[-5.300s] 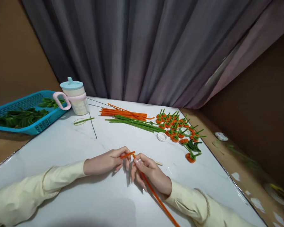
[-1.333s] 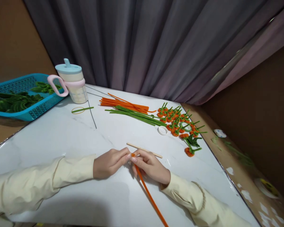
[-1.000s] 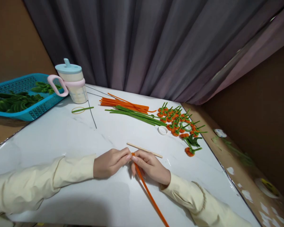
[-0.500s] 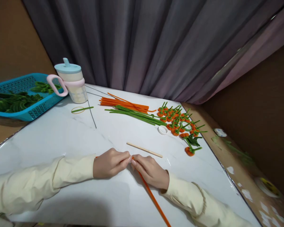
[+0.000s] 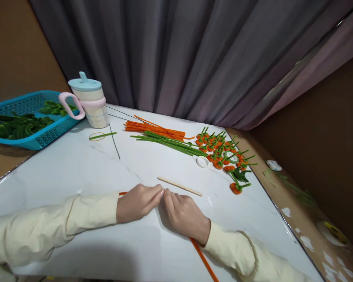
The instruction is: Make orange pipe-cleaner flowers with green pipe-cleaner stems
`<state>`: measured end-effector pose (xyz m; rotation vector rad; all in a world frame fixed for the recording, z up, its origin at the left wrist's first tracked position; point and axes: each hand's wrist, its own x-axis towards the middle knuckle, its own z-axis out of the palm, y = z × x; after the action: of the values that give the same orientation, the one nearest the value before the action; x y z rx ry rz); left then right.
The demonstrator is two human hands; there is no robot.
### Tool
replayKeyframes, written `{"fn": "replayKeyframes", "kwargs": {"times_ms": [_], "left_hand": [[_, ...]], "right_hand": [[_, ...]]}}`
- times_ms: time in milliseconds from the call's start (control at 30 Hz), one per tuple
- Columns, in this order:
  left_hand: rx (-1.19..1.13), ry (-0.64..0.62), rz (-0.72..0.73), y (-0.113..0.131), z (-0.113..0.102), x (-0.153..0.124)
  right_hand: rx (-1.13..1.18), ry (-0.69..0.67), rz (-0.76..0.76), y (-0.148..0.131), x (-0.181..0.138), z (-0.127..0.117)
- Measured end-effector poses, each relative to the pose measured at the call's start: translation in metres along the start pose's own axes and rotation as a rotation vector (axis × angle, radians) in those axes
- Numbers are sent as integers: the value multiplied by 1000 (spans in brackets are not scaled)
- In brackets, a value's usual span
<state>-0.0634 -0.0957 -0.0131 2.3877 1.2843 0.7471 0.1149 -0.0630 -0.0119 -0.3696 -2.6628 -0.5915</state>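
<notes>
Orange pipe cleaner (image 5: 204, 259) runs out from under my right hand (image 5: 186, 213) toward the table's front edge. Another bit of orange shows behind my left wrist. The fingers of my left hand (image 5: 140, 202) are pinched together, and those of my right hand are closed too; their tips meet over the table. What lies right between the fingertips is hidden. Just beyond my hands a thin wooden stick (image 5: 179, 186) lies on the white table.
Orange pipe cleaners (image 5: 153, 129) and green pipe cleaners (image 5: 170, 143) lie farther back. Several small orange pumpkins (image 5: 218, 163) with green stems sit at right, near a white ring (image 5: 202, 161). At left stand a lidded cup (image 5: 96, 113) and a blue basket (image 5: 37, 141) of green pieces.
My right hand has turned over so its back faces up, covering the orange strand near the fingertips. The strand's loose end has shifted slightly right. My left hand has barely moved.
</notes>
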Motion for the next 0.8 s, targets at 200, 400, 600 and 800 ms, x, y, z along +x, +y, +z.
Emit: {"fn": "replayKeyframes", "kwargs": {"times_ms": [200, 400, 600, 800], "left_hand": [[19, -46, 62, 2, -4, 3], [-20, -117, 27, 2, -6, 3], [-51, -136, -62, 3, -6, 2], [-126, -114, -89, 3, -6, 1]], "right_hand": [[-203, -101, -51, -5, 5, -5], [-183, -146, -94, -7, 6, -7], [37, -24, 31, 2, 3, -4], [709, -58, 383, 15, 1, -6]]}}
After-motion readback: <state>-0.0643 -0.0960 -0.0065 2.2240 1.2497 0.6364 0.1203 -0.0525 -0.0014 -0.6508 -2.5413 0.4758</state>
